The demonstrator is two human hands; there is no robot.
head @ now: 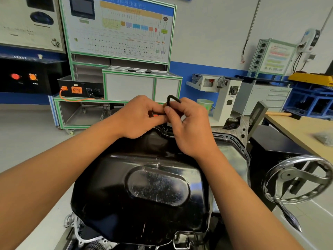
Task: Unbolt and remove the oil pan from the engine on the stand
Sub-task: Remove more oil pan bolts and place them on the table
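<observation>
The left hand [138, 117] and right hand [191, 129] meet over the far edge of the work, both closed on a black L-shaped hex key [170, 98]. The left pinches its upright leg between thumb and curled fingers, and the right wraps the bend and short arm, thumb against the shaft. The key's long leg points down at a bolt [165, 130] on the rim just below the fingers. From the hands, the oil pan [144, 195] fills the space at 6 o'clock, lying bottom-up between the two forearms. It is glossy black sheet metal, scuffed with fine scratches, with a raised oval panel pressed into its middle and a ribbed flange running round at 4 o'clock. A chromed handwheel [297, 179] with a spindle handle stands at 4 o'clock, beside the pan. A pale wooden bench [297, 129] lies at 3 o'clock. At 12 o'clock stands a green-framed training board [119, 33] printed with a wiring diagram, and at 10 o'clock a black box [81, 87] with orange sockets sits on its cart. A grey drawer cabinet [270, 98] is at 2 o'clock, against a wall [207, 33] that is white above and blue below. The floor [27, 132] is light grey.
</observation>
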